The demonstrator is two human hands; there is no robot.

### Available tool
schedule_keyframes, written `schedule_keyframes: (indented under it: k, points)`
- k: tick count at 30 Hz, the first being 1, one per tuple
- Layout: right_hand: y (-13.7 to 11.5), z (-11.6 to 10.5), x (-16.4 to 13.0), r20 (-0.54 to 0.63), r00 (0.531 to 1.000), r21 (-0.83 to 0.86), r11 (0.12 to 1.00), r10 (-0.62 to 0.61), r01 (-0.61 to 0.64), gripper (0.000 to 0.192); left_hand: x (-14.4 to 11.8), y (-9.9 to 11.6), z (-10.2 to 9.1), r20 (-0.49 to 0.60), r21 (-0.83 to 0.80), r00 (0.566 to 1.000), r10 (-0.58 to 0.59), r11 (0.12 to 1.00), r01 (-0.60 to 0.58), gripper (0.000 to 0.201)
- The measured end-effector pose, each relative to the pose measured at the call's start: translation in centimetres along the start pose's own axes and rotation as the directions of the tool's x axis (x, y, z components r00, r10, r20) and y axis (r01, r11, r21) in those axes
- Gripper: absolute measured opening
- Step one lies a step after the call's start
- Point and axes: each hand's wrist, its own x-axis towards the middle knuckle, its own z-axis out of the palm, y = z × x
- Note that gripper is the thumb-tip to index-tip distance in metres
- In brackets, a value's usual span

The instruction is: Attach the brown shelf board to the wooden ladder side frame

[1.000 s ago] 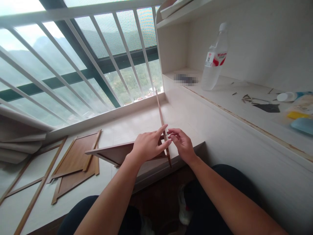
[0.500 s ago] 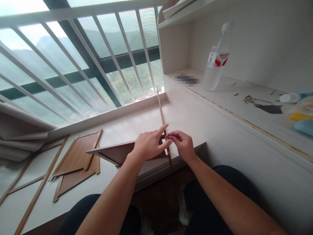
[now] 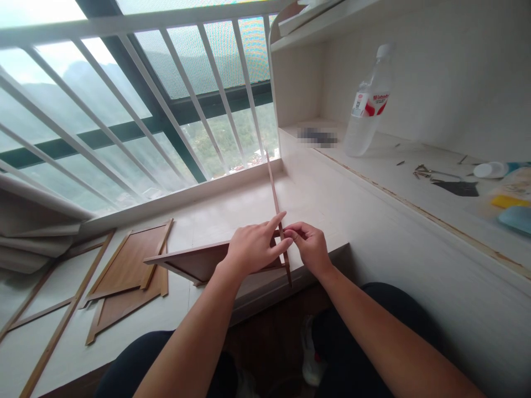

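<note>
Lying left of hands (image 3: 255, 247): loose panels (image 3: 129, 260); bottle (image 3: 360, 131), screws (image 3: 422, 172) on shelf (image 3: 377, 164).

Beyond the left hand (image 3: 253, 246), bare ledge (image 3: 224, 207) leaves room for a pass beneath the railing (image 3: 166, 21), until the long strip (image 3: 272, 190) crosses the way. Right of that strip, room narrows against the side board (image 3: 352, 204), and the right hand (image 3: 309, 246) occupies the near part. Leftward, the tilted panel (image 3: 199, 257) bars a low approach to the stacked panels (image 3: 128, 257) (its end overlaps them in view, so any gap is unclear). Up on the shelf (image 3: 385, 172), the bottle (image 3: 365, 119) obstructs a sideways sweep; between it and the screws (image 3: 421, 171) a hand fits.
</note>
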Motion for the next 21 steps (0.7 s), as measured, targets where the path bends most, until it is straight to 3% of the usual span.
schedule_keyframes:
  k: [12,17,21]
  points:
    - [0.7,-0.2,-0.4,0.012,1.0,0.027,1.0,-0.009,0.008,0.035,0.1,0.1,-0.2,0.011,0.002,1.0,0.001,1.0,-0.001,0.072]
    - [1.5,-1.1,-1.2,0.078,0.997,0.01,1.0,-0.028,0.027,0.047,0.1,0.0,-0.2,0.006,-0.005,1.0,-0.002,1.0,0.002,0.073]
    - [0.9,-2.2,-1.6,0.043,0.999,-0.036,0.999,-0.026,0.027,0.043,0.2,-0.2,0.0,-0.013,-0.007,1.0,0.012,1.0,-0.012,0.073]
